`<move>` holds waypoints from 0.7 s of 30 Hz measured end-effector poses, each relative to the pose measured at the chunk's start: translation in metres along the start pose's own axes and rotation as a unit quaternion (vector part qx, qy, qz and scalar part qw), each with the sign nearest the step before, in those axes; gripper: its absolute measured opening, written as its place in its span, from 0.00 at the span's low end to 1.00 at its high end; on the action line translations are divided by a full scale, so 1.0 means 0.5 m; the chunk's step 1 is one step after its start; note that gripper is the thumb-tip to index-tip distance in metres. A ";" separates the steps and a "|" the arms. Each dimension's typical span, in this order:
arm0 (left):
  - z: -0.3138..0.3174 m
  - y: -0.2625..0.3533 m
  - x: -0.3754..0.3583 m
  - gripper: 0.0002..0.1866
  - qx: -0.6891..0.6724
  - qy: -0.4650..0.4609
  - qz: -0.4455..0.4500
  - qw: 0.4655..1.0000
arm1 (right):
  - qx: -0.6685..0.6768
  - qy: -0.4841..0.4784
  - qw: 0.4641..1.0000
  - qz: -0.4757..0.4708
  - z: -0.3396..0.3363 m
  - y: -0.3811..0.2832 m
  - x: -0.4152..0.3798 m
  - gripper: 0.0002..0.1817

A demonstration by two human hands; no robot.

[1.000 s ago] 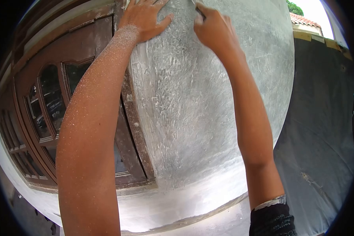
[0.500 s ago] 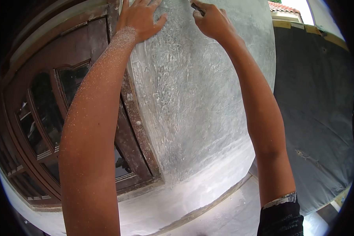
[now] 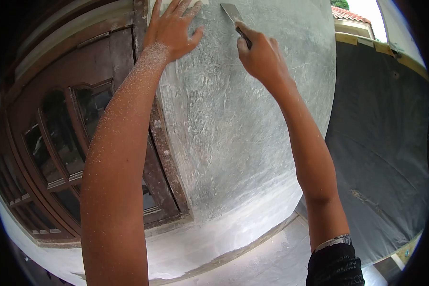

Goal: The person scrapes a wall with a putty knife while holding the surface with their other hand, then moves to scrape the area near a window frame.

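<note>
The right hand (image 3: pixel 264 57), fingers curled around the scraper (image 3: pixel 231 13), slants it up-left over the wall (image 3: pixel 243 119), beside the left hand (image 3: pixel 173 37), spread open, holding nothing.

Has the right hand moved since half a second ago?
Yes: the right hand has come down the wall, judged against the wooden frame.

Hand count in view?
2. Left hand spread against the grey wall, beside the brown frame, fingertips partly cut off; right hand gripping a scraper. No others visible.
</note>
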State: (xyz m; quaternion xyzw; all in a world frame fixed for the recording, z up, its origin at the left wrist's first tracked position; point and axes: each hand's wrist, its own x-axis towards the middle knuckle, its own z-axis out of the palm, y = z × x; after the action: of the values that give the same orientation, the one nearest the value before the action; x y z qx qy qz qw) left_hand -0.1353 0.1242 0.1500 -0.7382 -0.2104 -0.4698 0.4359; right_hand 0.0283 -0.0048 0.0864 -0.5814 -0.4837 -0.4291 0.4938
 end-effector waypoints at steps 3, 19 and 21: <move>0.034 -0.013 0.011 0.39 0.027 0.061 0.020 0.998 | 0.023 -0.027 0.999 0.026 -0.003 0.001 0.025 0.24; 0.004 -0.007 0.007 0.42 0.010 -0.005 0.010 1.000 | 0.050 0.020 0.998 -0.034 -0.002 -0.002 0.064 0.24; -0.003 -0.002 0.010 0.44 -0.007 -0.016 0.000 1.000 | 0.016 -0.054 0.998 0.018 -0.016 -0.007 0.026 0.23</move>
State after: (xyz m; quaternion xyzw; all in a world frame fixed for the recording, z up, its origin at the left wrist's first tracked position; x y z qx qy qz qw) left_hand -0.1344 0.1228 0.1549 -0.7485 -0.2139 -0.4593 0.4278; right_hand 0.0268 -0.0105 0.1010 -0.6047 -0.5055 -0.3803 0.4840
